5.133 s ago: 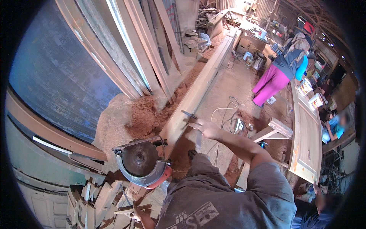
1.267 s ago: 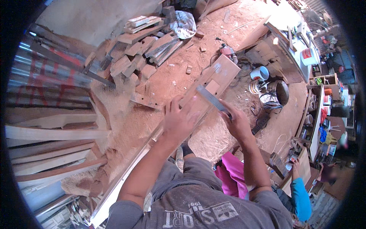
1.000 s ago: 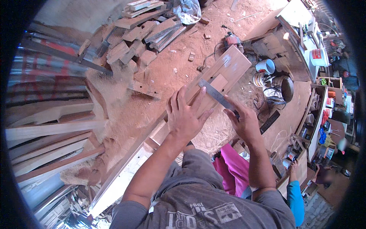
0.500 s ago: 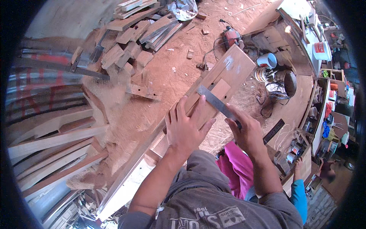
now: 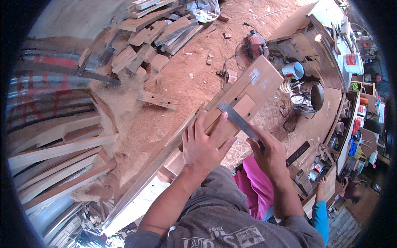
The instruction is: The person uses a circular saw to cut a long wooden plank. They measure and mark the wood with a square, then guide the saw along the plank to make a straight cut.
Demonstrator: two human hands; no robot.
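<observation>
A long wooden board (image 5: 266, 89) runs diagonally up to the right, with a pale rectangular patch (image 5: 247, 103) and a dark slot near its far end. A flat grey metal blade (image 5: 237, 119) lies across it; I cannot tell whether it is a chisel, file or other tool. My right hand (image 5: 268, 151) is closed around the blade's near end, where a darker part disappears under the fingers. My left hand (image 5: 204, 146) lies on the board with fingers spread. Its index fingertip touches the blade near the far tip, and the thumb points right.
Cut wood pieces (image 5: 144, 41) are piled on the dusty floor at the far left; planks (image 5: 62, 153) stack below. A red power tool (image 5: 255, 44) with a cord and buckets (image 5: 292, 70) stand beyond the board. At right, someone's teal sleeve (image 5: 320, 219) shows beside a cluttered shelf.
The whole view has shifted slightly, so the board, blade and both hands appear a little lower and to the right. Both hands keep almost the same places on the blade and board.
</observation>
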